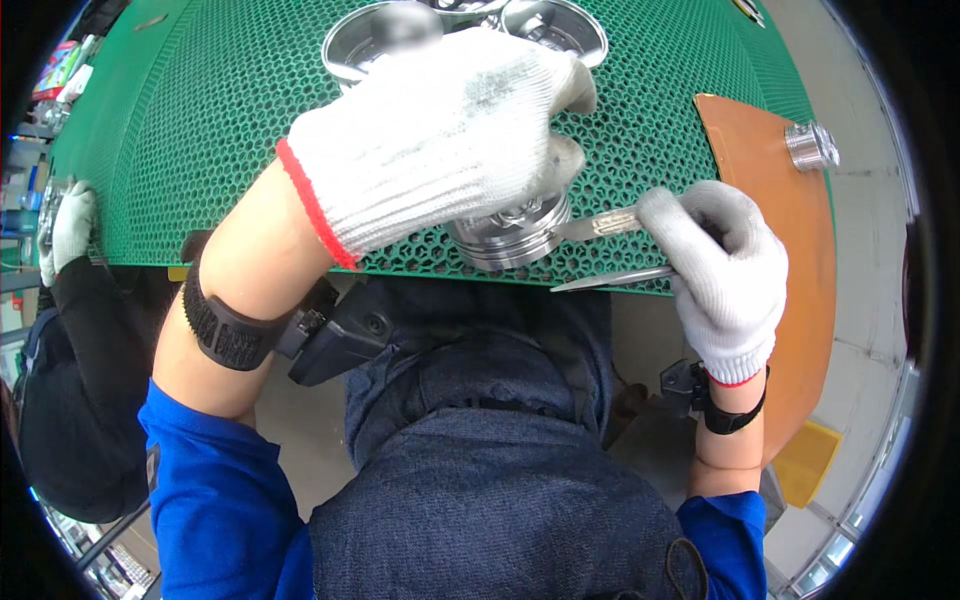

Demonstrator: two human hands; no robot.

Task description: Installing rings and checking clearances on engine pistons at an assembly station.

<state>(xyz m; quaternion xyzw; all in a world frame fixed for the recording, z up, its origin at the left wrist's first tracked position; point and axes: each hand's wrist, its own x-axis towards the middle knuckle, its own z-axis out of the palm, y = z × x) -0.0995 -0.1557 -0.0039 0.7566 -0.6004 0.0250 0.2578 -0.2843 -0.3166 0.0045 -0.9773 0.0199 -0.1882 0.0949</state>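
My left hand [450, 130], in a white knit glove with a red cuff edge, is closed over the top of a shiny metal cylinder with grooves round its side [505, 240]. Its palm and several fingers are hidden from this view. The cylinder stands at the table's near edge. My gloved right hand [720, 265] grips a flat-bladed tool with a pale handle [605, 224], its tip touching the cylinder's right side. From the same hand a slim pointed metal tool [612, 279] juts left, below the first and apart from the cylinder.
Open round metal containers [568, 30] with shiny parts stand on the green honeycomb mat [240, 110]. Another grooved metal cylinder [812, 147] rests on the brown board [765, 170] at right. A co-worker's gloved hand [74, 222] works at the far left, near bottles and packages.
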